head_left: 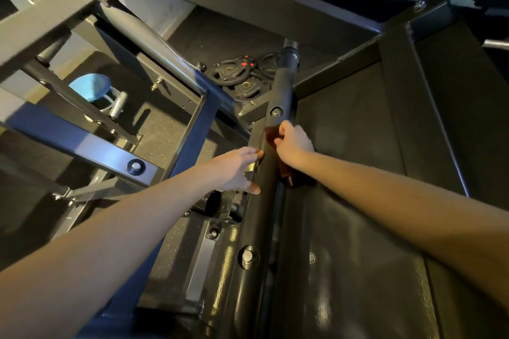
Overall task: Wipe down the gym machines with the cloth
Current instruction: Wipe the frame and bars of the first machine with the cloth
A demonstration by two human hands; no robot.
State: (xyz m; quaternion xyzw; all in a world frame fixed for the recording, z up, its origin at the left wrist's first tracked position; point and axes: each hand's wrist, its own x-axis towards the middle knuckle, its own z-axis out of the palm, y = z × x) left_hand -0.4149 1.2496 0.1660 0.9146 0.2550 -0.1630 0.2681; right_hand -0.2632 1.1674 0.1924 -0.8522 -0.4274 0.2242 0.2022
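Right hand (293, 143) grips dark red cloth (272, 136) against black machine bar (264, 181); left hand (239, 168) rests flat on bar, fingers straight; cloth's lower end apparently hangs behind wrist.

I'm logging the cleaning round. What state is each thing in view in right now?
cloth: bunched, pressed against the dark bar.
right hand: curled round the cloth, on the bar.
left hand: fingers straight, touching the bar's side, holding nothing.
dark bar: sloping, bolted to the frame.
weight plates: lying flat, piled on the floor.
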